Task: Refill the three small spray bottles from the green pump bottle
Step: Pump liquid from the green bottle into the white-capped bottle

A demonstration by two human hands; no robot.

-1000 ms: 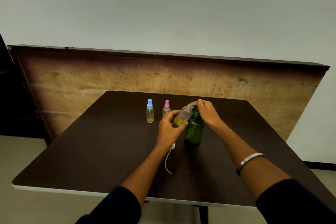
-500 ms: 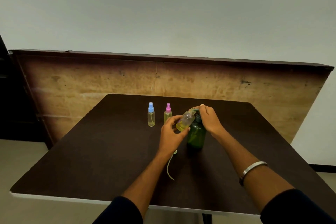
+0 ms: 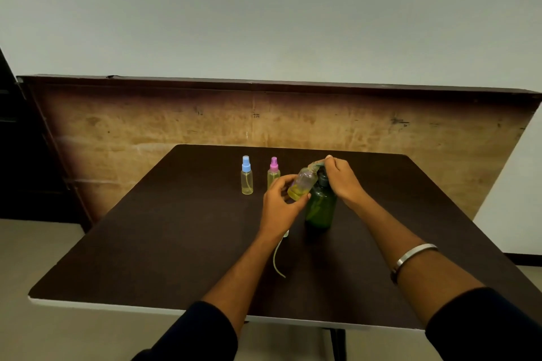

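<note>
Where tilted, open bottle (image 3: 302,184) part-filled yellow

There was a single view, taken from a wide-angle camera worn on the person's head. It looked forward and slightly down across a dark square table (image 3: 176,243), whose near edge ran across the lower part of the picture and whose far edge lay about halfway up. Both forearms entered from the bottom corners, with the left hand (image 3: 278,205) and right hand (image 3: 343,180) meeting just right of centre, at arm's reach from the lens. Beyond the table the view faced a worn wooden panel (image 3: 146,132) standing against a pale wall (image 3: 264,9), which filled the upper third. Straight lines bowed near the borders. With only one camera, no second view overlapped it.
</note>
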